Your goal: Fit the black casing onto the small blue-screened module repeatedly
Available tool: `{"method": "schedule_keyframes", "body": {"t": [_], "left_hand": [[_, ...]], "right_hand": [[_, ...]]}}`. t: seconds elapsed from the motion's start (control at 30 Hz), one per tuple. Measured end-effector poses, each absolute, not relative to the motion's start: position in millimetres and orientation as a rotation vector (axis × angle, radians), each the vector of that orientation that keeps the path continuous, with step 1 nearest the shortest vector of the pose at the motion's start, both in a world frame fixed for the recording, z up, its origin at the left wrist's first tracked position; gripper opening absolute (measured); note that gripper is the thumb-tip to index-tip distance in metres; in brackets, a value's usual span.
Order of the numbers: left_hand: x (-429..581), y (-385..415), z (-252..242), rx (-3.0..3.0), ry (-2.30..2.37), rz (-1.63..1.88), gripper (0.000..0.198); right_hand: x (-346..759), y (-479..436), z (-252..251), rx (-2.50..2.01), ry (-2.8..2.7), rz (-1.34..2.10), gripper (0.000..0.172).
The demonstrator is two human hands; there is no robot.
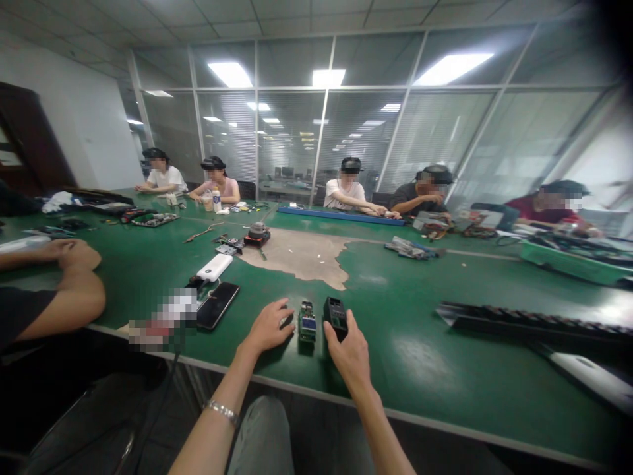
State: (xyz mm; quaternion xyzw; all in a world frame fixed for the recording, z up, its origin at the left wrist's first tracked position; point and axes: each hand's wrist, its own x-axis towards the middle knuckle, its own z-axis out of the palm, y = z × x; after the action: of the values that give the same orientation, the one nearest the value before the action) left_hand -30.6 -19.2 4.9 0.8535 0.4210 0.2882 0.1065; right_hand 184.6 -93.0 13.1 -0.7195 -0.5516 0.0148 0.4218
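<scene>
My left hand rests on the green table with its fingers curled over a small dark part; I cannot make out what it is. Just to its right a small green circuit board lies flat on the table. My right hand grips the lower end of a black box-shaped housing, holding it upright beside the board. A metal bracelet is on my left wrist.
A black phone and a white power bank lie to the left. A long black strip lies at right. A worn brown patch marks the table's middle. Another person's arm rests at left; several people sit along the far side.
</scene>
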Motion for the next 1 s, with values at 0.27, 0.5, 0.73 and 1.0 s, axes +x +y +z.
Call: {"method": "schedule_keyframes", "body": {"t": [0.27, 0.5, 0.73, 1.0], "left_hand": [[-30, -19, 5, 2.559, 1.251, 0.822, 0.044], [-30, -20, 6, 2.573, 1.255, 0.810, 0.045], [-30, -21, 7, 2.567, 1.256, 0.812, 0.045], [-30, -21, 7, 2.566, 1.258, 0.821, 0.045]], "right_hand": [[190, -90, -7, -1.796, -1.446, -0.080, 0.076], [192, -93, -12, -1.811, -1.455, -0.086, 0.080], [190, -100, -3, -1.769, -1.421, -0.056, 0.085], [191, -101, -7, -1.838, -1.490, -0.052, 0.071]]}}
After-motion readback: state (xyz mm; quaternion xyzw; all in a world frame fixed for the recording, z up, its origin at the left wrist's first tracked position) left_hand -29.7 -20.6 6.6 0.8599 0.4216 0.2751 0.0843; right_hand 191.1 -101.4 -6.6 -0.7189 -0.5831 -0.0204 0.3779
